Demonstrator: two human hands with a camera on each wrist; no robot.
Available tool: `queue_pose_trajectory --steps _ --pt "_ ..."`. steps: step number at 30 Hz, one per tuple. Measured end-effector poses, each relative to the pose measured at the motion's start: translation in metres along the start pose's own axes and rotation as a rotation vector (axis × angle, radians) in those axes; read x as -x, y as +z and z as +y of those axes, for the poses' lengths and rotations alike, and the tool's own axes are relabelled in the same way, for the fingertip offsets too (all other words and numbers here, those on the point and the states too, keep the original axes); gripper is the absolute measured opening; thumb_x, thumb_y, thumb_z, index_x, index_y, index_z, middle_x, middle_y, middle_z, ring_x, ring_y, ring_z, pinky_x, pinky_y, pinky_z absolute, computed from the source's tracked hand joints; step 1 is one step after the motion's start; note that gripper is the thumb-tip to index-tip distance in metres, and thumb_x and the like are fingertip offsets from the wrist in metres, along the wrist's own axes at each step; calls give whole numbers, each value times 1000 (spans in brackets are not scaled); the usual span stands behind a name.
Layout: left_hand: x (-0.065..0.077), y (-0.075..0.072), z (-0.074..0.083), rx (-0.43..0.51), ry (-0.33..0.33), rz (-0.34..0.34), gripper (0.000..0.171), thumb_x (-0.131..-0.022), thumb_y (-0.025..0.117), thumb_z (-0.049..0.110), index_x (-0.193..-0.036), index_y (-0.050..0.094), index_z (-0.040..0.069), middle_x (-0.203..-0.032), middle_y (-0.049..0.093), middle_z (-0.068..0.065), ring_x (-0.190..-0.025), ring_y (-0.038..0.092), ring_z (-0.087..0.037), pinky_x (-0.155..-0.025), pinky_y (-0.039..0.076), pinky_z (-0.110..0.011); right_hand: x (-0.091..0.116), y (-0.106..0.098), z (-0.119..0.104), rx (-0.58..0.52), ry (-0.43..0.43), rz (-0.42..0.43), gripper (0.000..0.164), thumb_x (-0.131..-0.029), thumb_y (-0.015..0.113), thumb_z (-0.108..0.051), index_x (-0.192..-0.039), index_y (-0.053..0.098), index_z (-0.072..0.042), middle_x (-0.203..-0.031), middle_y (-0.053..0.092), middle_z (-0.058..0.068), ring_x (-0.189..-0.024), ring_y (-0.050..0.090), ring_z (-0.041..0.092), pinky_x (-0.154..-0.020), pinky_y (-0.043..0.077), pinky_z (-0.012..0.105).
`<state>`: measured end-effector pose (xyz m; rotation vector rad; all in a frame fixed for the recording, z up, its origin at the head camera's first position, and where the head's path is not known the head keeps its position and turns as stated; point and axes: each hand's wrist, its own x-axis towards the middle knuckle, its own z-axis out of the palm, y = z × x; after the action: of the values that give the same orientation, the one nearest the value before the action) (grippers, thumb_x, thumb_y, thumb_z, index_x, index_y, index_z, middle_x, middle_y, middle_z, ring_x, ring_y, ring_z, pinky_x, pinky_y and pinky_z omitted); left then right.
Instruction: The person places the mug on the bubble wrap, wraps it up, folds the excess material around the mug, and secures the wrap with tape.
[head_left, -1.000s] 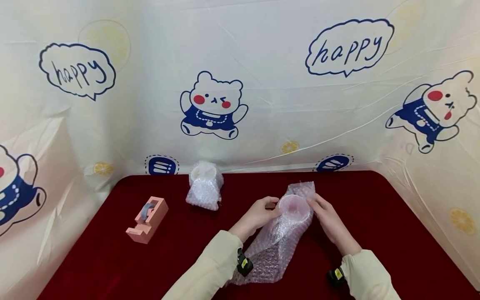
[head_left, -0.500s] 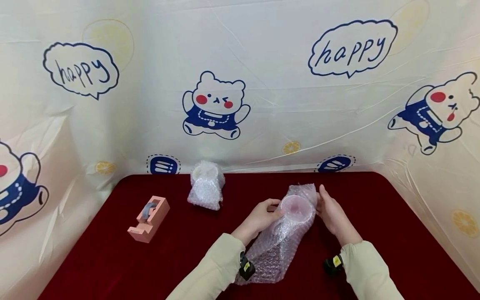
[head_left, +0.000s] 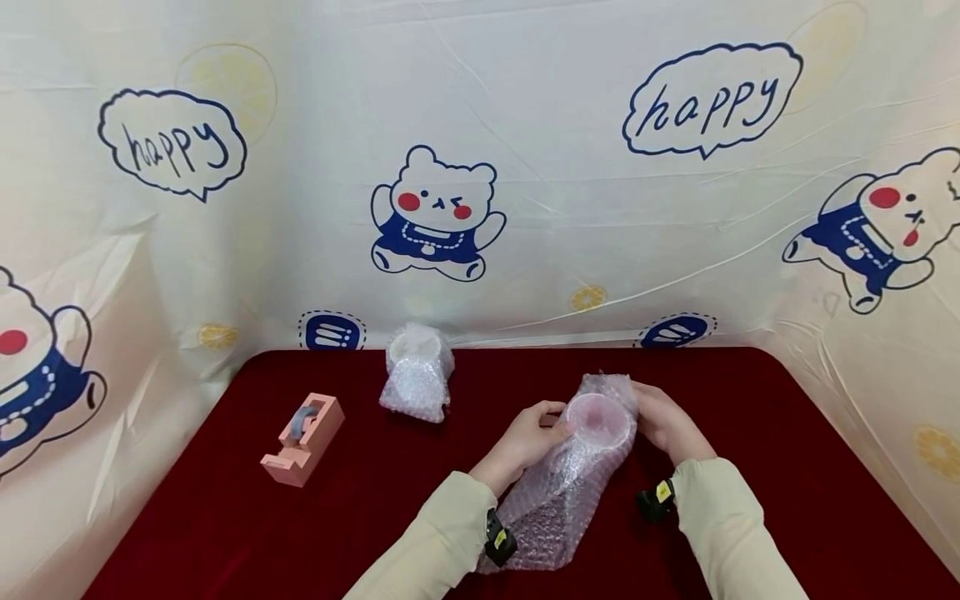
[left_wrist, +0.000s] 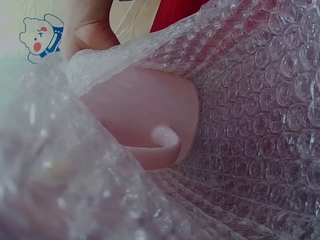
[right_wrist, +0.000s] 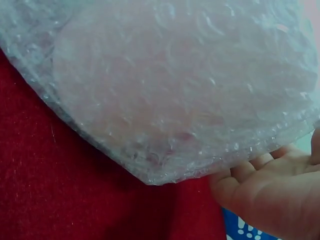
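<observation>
A pink mug (left_wrist: 150, 107) stands inside a sheet of bubble wrap (head_left: 558, 512), its round mouth facing up in the head view. Its handle shows in the left wrist view. My left hand (head_left: 528, 442) holds the mug's left side, the thumb by the rim on the wrap. On the other side my right hand (head_left: 663, 421) grips the wrap's right edge. In the right wrist view, bent fingers (right_wrist: 245, 172) reach behind the wrap, their tips hidden. A long flap of wrap trails toward me between the forearms.
A pink tape dispenser (head_left: 303, 442) with a blue-grey roll stands at the left of the dark red table (head_left: 225, 533). Another bubble-wrapped bundle (head_left: 418, 379) sits at the back edge. A printed white curtain (head_left: 562, 167) closes off the back and sides.
My right hand moved from the rim out to the wrap's right edge, and its fingers went behind the wrap. My left hand kept its hold on the mug.
</observation>
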<state>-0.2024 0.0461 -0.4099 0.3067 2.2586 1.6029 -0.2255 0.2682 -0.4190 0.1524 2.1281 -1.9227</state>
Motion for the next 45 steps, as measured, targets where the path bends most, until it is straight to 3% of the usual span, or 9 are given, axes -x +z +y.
queue_pose_trajectory --steps 3,6,11,15,20,27,33,39,45 --pt "0 1 -1 -1 -1 0 42 -94 61 22 -131 54 5 -126 58 -18 -116 56 -32 -90 51 -43 -1 1 -1 69 -11 -12 61 -98 49 -33 -144 35 6 -131 55 5 -97 53 -3 -86 46 19" --pt "0 1 -2 4 1 -2 42 -94 61 22 -131 53 5 -127 57 -18 -115 56 -32 -89 51 -43 0 1 -2 136 -18 -16 63 -100 46 -37 -143 35 7 -142 47 18 -106 54 4 -93 47 25" --pt "1 2 -1 16 10 3 42 -94 61 20 -131 53 3 -125 57 -19 -112 57 -31 -86 52 -41 2 2 -5 199 -8 -45 69 -100 40 -48 -143 35 6 -149 36 25 -132 44 29 -111 38 45" --pt "1 3 0 19 10 10 41 -94 61 19 -131 53 3 -125 58 -19 -111 58 -31 -86 53 -41 4 2 -6 205 19 -100 78 -99 34 -56 -144 32 8 -153 29 25 -142 28 38 -115 27 51" --pt "1 4 -1 18 12 10 41 -94 61 19 -130 53 3 -123 59 -19 -108 59 -30 -84 53 -40 7 1 -6 195 6 -166 75 -100 33 -53 -145 31 8 -151 33 25 -141 29 39 -116 25 53" --pt "1 4 -1 26 17 12 40 -94 61 19 -130 52 2 -121 59 -19 -109 58 -31 -84 53 -39 8 6 -6 246 -36 -132 65 -100 43 -43 -145 33 4 -147 39 25 -136 37 36 -113 33 50" --pt "1 2 0 -7 7 0 42 -95 60 22 -131 52 3 -124 58 -20 -112 57 -32 -86 52 -42 9 10 -10 332 -59 -98 63 -99 48 -41 -143 38 3 -145 41 26 -135 38 41 -111 33 55" --pt "3 -6 3 -90 -21 -51 49 -95 58 31 -133 50 1 -129 54 -23 -114 56 -35 -90 51 -48 9 14 -12 400 -50 -51 62 -98 50 -40 -143 39 1 -146 41 26 -134 38 43 -110 33 57" --pt "9 -15 6 -105 -65 -139 53 -97 54 37 -136 47 2 -131 54 -21 -116 56 -33 -94 49 -49 9 16 -10 421 -43 -7 59 -98 53 -36 -142 41 2 -144 43 27 -130 45 41 -107 40 52"
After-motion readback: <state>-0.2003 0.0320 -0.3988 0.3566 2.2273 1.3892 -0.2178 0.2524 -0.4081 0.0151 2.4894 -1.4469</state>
